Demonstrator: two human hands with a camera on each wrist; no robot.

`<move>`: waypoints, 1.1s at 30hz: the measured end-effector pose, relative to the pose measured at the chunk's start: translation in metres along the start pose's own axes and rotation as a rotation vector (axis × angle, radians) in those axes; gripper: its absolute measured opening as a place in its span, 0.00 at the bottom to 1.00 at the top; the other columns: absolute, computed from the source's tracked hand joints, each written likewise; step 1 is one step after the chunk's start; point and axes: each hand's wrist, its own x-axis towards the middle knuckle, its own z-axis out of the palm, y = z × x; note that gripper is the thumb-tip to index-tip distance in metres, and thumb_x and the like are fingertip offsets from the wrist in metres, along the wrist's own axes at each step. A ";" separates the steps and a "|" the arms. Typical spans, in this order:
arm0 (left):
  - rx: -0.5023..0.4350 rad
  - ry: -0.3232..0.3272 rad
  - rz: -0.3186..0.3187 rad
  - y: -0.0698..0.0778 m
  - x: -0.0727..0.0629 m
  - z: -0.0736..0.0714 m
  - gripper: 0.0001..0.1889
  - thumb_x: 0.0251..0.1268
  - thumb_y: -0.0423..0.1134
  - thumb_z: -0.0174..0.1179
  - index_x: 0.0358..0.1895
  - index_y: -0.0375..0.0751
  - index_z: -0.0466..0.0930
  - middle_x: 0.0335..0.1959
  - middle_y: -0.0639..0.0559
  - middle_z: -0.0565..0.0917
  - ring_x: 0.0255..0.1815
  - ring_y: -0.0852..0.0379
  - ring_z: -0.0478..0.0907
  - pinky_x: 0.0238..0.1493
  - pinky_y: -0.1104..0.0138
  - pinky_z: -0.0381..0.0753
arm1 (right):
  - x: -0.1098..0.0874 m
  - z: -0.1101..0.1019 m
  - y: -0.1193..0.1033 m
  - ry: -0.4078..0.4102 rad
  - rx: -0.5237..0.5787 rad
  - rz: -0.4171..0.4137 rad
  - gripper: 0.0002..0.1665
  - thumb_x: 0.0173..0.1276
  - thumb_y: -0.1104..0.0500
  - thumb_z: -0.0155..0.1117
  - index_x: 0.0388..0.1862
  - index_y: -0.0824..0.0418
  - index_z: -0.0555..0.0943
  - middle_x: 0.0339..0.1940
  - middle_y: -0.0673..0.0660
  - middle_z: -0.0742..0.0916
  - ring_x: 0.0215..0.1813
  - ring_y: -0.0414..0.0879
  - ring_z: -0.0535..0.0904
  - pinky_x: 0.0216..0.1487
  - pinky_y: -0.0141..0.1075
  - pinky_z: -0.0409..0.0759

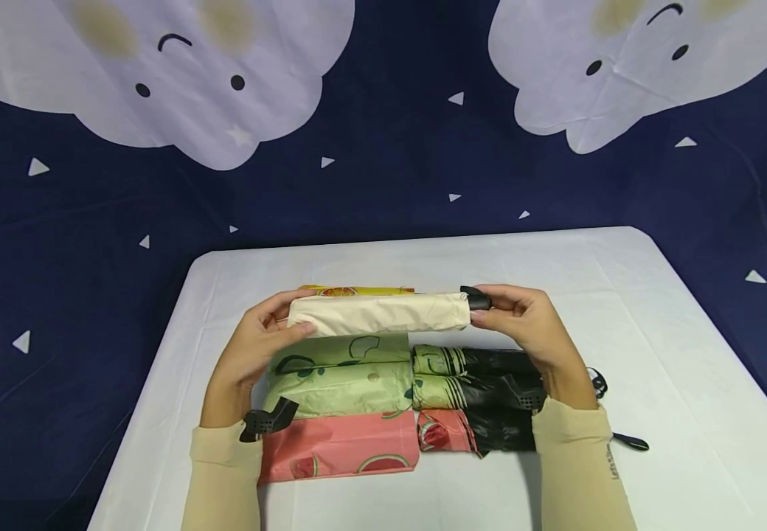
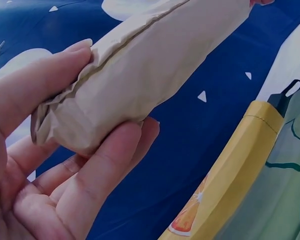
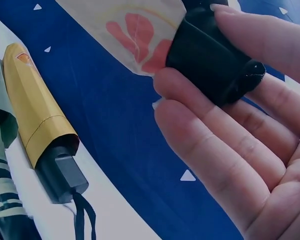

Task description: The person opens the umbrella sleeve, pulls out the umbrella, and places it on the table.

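Note:
Both hands hold a folded umbrella in a cream sleeve [image 1: 383, 313], level above the back of the table. The left hand [image 1: 251, 346] pinches the sleeve's closed end between thumb and fingers, also seen close up in the left wrist view. At the other end the right hand [image 1: 523, 317] grips the black handle [image 3: 205, 55]. A pink flower print [image 3: 137, 40] shows on the sleeve in the right wrist view. Just behind lies a yellow umbrella [image 3: 40, 110] with a black handle and strap, its orange-slice print partly covered in the head view.
Nearer me, green sleeves [image 1: 350, 387] and a red watermelon-print sleeve [image 1: 344, 439] lie in a stack of rows. Right of them lie black-and-green folded umbrellas [image 1: 490, 394] and a red-and-black one [image 1: 446, 431]. The white table [image 1: 675, 442] meets a dark blue cloud-print cloth [image 1: 410, 169].

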 end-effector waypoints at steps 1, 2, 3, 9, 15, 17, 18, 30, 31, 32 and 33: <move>0.005 -0.001 0.001 0.000 0.000 -0.001 0.29 0.64 0.21 0.65 0.69 0.23 0.69 0.53 0.44 0.83 0.48 0.53 0.84 0.45 0.66 0.85 | 0.000 0.000 0.000 -0.004 -0.002 0.001 0.23 0.64 0.78 0.68 0.59 0.78 0.80 0.47 0.58 0.90 0.45 0.48 0.89 0.46 0.41 0.87; 0.007 -0.002 0.001 0.000 -0.001 -0.001 0.30 0.65 0.21 0.65 0.69 0.22 0.68 0.52 0.44 0.83 0.47 0.54 0.84 0.45 0.66 0.85 | 0.000 0.001 0.000 -0.005 -0.003 0.003 0.23 0.64 0.78 0.68 0.59 0.78 0.80 0.47 0.58 0.90 0.45 0.48 0.89 0.46 0.41 0.87; 0.012 -0.002 0.002 0.000 -0.001 -0.002 0.30 0.65 0.21 0.65 0.69 0.21 0.67 0.52 0.44 0.83 0.47 0.54 0.84 0.45 0.67 0.85 | 0.000 0.001 0.001 -0.005 -0.001 0.004 0.23 0.64 0.78 0.68 0.59 0.78 0.79 0.47 0.58 0.90 0.45 0.48 0.89 0.46 0.41 0.87; 0.021 -0.002 -0.009 0.000 -0.001 -0.004 0.29 0.65 0.22 0.65 0.69 0.22 0.68 0.52 0.44 0.82 0.47 0.54 0.84 0.45 0.65 0.85 | 0.000 0.004 0.000 0.037 0.020 0.015 0.23 0.64 0.77 0.68 0.59 0.79 0.79 0.46 0.57 0.91 0.44 0.48 0.89 0.45 0.41 0.87; 0.007 0.014 -0.024 0.000 -0.002 -0.005 0.28 0.66 0.22 0.65 0.69 0.26 0.71 0.51 0.43 0.81 0.46 0.54 0.84 0.44 0.64 0.86 | 0.001 0.005 0.000 0.051 0.025 0.004 0.24 0.65 0.77 0.68 0.60 0.82 0.77 0.46 0.56 0.91 0.45 0.47 0.89 0.44 0.39 0.87; 0.005 0.017 -0.024 -0.001 -0.002 -0.006 0.26 0.66 0.22 0.65 0.68 0.30 0.74 0.51 0.43 0.81 0.46 0.54 0.84 0.44 0.64 0.86 | 0.002 0.006 0.000 0.057 0.029 0.006 0.24 0.65 0.77 0.68 0.60 0.81 0.77 0.46 0.56 0.91 0.44 0.47 0.89 0.44 0.39 0.87; 0.006 0.016 -0.022 -0.001 -0.002 -0.006 0.26 0.66 0.22 0.65 0.67 0.31 0.75 0.51 0.43 0.81 0.47 0.54 0.84 0.44 0.64 0.86 | 0.002 0.006 0.000 0.057 0.028 0.005 0.24 0.65 0.77 0.68 0.60 0.81 0.77 0.46 0.56 0.91 0.44 0.47 0.89 0.44 0.39 0.87; -0.004 0.041 -0.029 -0.001 -0.002 -0.007 0.27 0.65 0.22 0.65 0.67 0.26 0.73 0.55 0.42 0.79 0.47 0.52 0.85 0.44 0.62 0.86 | 0.003 0.003 0.007 0.097 0.085 -0.031 0.22 0.67 0.76 0.66 0.60 0.81 0.78 0.46 0.58 0.91 0.43 0.49 0.90 0.42 0.39 0.87; -0.004 0.044 -0.031 -0.001 -0.002 -0.007 0.26 0.65 0.22 0.65 0.67 0.28 0.74 0.56 0.42 0.79 0.47 0.52 0.85 0.44 0.62 0.86 | 0.003 0.003 0.007 0.100 0.090 -0.030 0.22 0.67 0.76 0.66 0.60 0.80 0.78 0.46 0.59 0.91 0.43 0.49 0.90 0.42 0.40 0.87; -0.004 0.046 -0.033 -0.001 -0.002 -0.007 0.26 0.65 0.23 0.65 0.67 0.29 0.74 0.56 0.42 0.79 0.47 0.52 0.85 0.44 0.62 0.86 | 0.003 0.002 0.008 0.101 0.091 -0.031 0.22 0.68 0.76 0.66 0.60 0.80 0.78 0.47 0.59 0.90 0.43 0.49 0.90 0.42 0.40 0.87; -0.004 0.047 -0.035 -0.001 -0.002 -0.008 0.26 0.66 0.23 0.65 0.67 0.30 0.75 0.56 0.42 0.79 0.48 0.52 0.84 0.45 0.62 0.86 | 0.003 0.001 0.008 0.103 0.094 -0.031 0.21 0.68 0.76 0.65 0.60 0.80 0.78 0.47 0.59 0.90 0.43 0.49 0.90 0.42 0.40 0.87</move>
